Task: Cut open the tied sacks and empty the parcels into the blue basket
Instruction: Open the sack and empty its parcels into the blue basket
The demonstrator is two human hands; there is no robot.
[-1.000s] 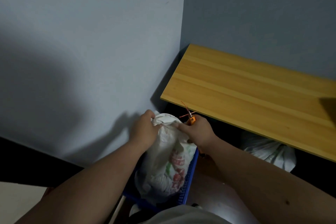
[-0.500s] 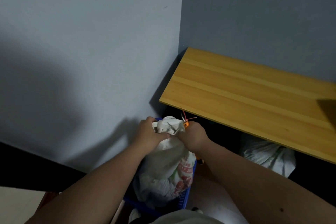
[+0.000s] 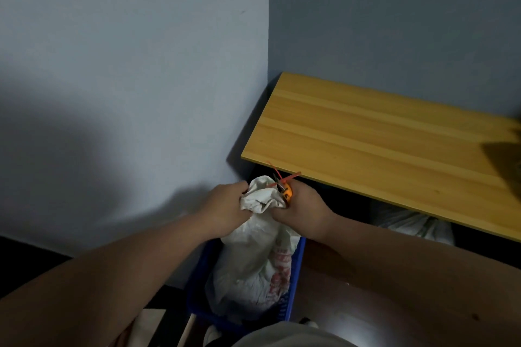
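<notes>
A white woven sack (image 3: 255, 265) with red print stands upright in the blue basket (image 3: 294, 282) in the wall corner. My left hand (image 3: 227, 210) grips the bunched neck of the sack from the left. My right hand (image 3: 303, 210) grips the neck from the right and also holds a small orange-handled cutter (image 3: 286, 191). A red tie (image 3: 282, 176) sticks up beside the cutter's tip. The sack's contents are hidden.
A yellow wooden board (image 3: 380, 146) juts out just right of and above my hands. Under it lies another white tied sack (image 3: 414, 225). Grey walls meet in the corner behind the basket. A brown floor shows at the lower right.
Both hands have drawn closer together on the sack's neck and lifted it slightly. The cutter and red tie stay at my right hand.
</notes>
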